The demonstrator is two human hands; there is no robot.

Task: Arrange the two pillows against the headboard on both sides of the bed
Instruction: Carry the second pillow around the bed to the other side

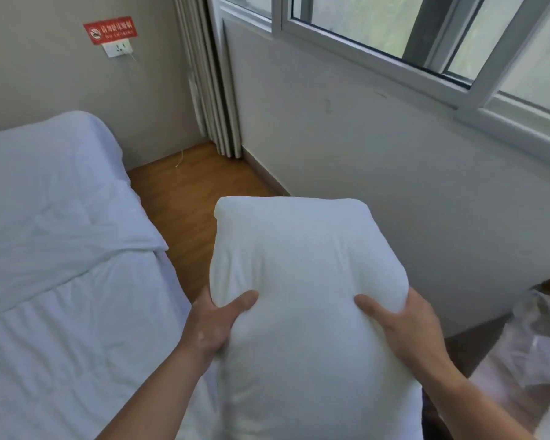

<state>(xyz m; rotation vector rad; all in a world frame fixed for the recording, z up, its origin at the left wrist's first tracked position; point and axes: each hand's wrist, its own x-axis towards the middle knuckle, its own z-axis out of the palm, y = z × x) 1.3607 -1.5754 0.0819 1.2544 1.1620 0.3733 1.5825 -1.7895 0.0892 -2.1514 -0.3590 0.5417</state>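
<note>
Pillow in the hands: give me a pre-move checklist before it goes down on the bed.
1. Left hand grips the pillow: ok.
2. Right hand grips its other side: ok.
3. Pillow clear of the floor: ok.
4. Pillow over the bed: not ok, it is beside it, over the floor gap.
5. Headboard located: cannot tell, none in view.
6. Second pillow located: cannot tell.

The pillow (pixel 302 281) is running off the near edge, and its underside is facing away. Both hands are wrapping their fingers behind it, out of sight. The bed (pixel 45 249) is getting cut off at the left and near edges. Small lettering on the red sign (pixel 110 29) is blurring. Crumpled plastic (pixel 534 338) is spilling past the right edge.
</note>
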